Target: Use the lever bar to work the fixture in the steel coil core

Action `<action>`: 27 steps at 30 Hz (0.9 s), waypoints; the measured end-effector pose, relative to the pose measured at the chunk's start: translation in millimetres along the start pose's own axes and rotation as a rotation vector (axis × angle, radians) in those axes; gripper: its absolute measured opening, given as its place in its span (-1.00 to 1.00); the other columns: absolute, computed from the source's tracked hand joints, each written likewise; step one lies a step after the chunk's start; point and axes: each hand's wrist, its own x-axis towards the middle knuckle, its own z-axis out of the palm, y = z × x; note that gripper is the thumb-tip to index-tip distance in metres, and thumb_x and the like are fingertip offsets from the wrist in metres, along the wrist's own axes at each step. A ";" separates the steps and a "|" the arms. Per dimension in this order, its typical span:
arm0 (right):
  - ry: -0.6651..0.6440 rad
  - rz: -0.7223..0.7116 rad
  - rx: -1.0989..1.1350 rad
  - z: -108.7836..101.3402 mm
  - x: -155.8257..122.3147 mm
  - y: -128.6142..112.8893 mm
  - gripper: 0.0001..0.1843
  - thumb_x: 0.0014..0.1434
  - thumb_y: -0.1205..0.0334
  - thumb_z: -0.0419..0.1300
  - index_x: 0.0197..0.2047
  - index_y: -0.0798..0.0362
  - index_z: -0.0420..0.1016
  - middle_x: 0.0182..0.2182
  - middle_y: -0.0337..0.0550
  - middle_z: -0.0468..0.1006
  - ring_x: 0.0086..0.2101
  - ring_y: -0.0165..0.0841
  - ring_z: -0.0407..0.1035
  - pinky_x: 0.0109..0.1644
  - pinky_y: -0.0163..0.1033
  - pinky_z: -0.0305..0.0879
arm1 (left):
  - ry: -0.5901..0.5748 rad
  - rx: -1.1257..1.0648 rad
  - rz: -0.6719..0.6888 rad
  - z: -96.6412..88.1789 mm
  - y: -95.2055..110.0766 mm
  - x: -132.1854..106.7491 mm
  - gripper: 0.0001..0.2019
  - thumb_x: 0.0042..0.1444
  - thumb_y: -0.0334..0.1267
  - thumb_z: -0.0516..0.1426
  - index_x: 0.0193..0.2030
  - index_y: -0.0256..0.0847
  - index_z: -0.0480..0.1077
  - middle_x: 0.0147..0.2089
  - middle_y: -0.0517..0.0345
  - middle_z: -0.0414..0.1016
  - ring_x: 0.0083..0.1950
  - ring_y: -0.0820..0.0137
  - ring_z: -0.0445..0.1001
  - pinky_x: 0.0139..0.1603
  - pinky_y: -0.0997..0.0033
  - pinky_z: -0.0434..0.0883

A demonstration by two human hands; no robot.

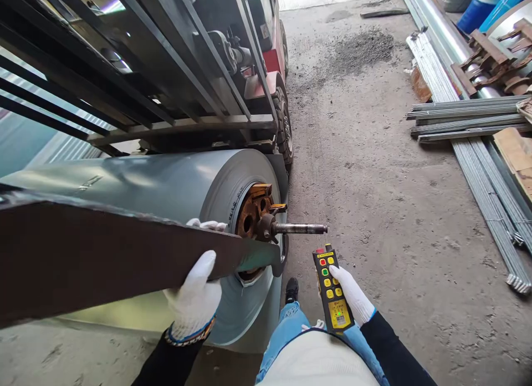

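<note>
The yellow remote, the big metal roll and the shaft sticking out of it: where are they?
yellow remote (331,289), head view, button face.
metal roll (158,181), head view, curved side.
shaft (299,228), head view, mid-length.

We see a smooth, glossy sheet-metal coil (166,181), its rusty rough hub (253,214), white knitted cloth gloves, and a yellow plastic remote (332,289).

Concrete floor (374,169) was dusty; steel rods (465,117) lay at right, a red forklift (266,59) stood left, daylight beyond

Soft, even daylight — sharp focus, wide-angle bending at the edges.
</note>
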 end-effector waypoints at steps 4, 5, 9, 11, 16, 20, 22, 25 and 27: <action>-0.015 0.006 0.060 -1.5 -4.6 -0.1 -0.51 0.24 -0.14 0.24 -0.01 0.12 0.47 -0.29 0.00 0.66 -0.37 -0.24 0.55 -0.29 -0.18 0.53 | -0.037 0.043 -0.011 -4.8 -14.0 -3.4 -0.57 0.07 -0.22 0.25 0.12 0.01 0.43 0.14 0.07 0.46 0.35 0.03 0.34 0.41 -0.08 0.32; -0.014 0.012 0.073 -2.0 -6.3 -0.8 -0.48 0.24 -0.16 0.24 0.01 0.13 0.47 -0.28 0.01 0.66 -0.36 -0.24 0.55 -0.27 -0.18 0.53 | -0.048 0.050 0.002 -7.5 -19.5 -1.9 -0.60 0.07 -0.22 0.26 0.09 0.01 0.44 0.15 0.07 0.46 0.35 0.02 0.35 0.40 -0.09 0.33; 0.011 0.025 0.114 -5.4 -15.6 -3.5 -0.44 0.22 -0.19 0.26 0.02 0.14 0.48 -0.30 0.00 0.66 -0.37 -0.24 0.54 -0.27 -0.19 0.52 | -0.058 0.085 0.088 -23.5 -43.2 10.0 -0.83 0.05 -0.23 0.27 -0.19 -0.08 0.47 0.11 0.06 0.50 0.30 0.03 0.40 0.35 -0.09 0.39; 0.026 0.037 0.131 -8.0 -20.3 -3.7 -0.42 0.21 -0.20 0.26 0.03 0.15 0.48 -0.29 0.03 0.66 -0.35 -0.22 0.54 -0.26 -0.17 0.53 | -0.052 0.141 0.157 -31.4 -51.7 15.7 -0.85 0.01 -0.27 0.29 -0.27 -0.13 0.45 0.05 0.04 0.52 0.30 0.05 0.41 0.35 -0.09 0.38; 0.037 0.082 0.147 -12.0 -25.0 1.2 -0.37 0.19 -0.20 0.27 0.03 0.22 0.49 -0.25 0.13 0.67 -0.33 -0.17 0.56 -0.26 -0.15 0.53 | -0.061 0.292 0.294 -42.3 -60.5 19.5 -0.81 -0.06 -0.37 0.33 -0.31 -0.16 0.44 0.03 0.04 0.50 0.34 0.06 0.35 0.39 -0.14 0.30; 0.037 0.099 0.169 -7.7 -22.9 6.2 -0.35 0.20 -0.23 0.25 0.01 0.24 0.51 -0.30 0.10 0.66 -0.36 -0.17 0.54 -0.28 -0.15 0.52 | -0.063 0.356 0.332 -47.2 -68.6 21.2 -0.86 0.00 -0.36 0.31 -0.30 -0.16 0.45 0.04 0.03 0.49 0.35 0.05 0.34 0.38 -0.18 0.29; 0.025 0.130 0.219 -5.3 -19.9 8.0 -0.34 0.20 -0.22 0.26 0.03 0.26 0.51 -0.30 0.09 0.66 -0.36 -0.20 0.53 -0.26 -0.16 0.52 | -0.059 0.377 0.349 -46.9 -74.6 26.1 -0.88 0.04 -0.34 0.29 -0.27 -0.16 0.46 0.04 0.02 0.50 0.35 0.04 0.34 0.38 -0.21 0.29; 0.018 0.183 0.281 -5.7 -13.0 11.0 -0.30 0.19 -0.23 0.27 0.07 0.28 0.50 -0.25 0.11 0.66 -0.34 -0.21 0.53 -0.21 -0.16 0.53 | -0.068 0.359 0.344 -36.1 -81.1 38.8 -0.88 0.05 -0.32 0.29 -0.27 -0.18 0.47 0.05 0.00 0.50 0.35 0.02 0.33 0.40 -0.24 0.26; 0.054 0.187 0.277 -8.9 -8.0 12.1 -0.28 0.18 -0.24 0.27 0.08 0.28 0.49 -0.27 0.11 0.66 -0.35 -0.19 0.54 -0.23 -0.14 0.53 | -0.081 0.330 0.332 -20.0 -79.5 47.8 -0.88 0.06 -0.28 0.29 -0.25 -0.18 0.48 0.08 0.01 0.48 0.35 0.02 0.34 0.42 -0.23 0.24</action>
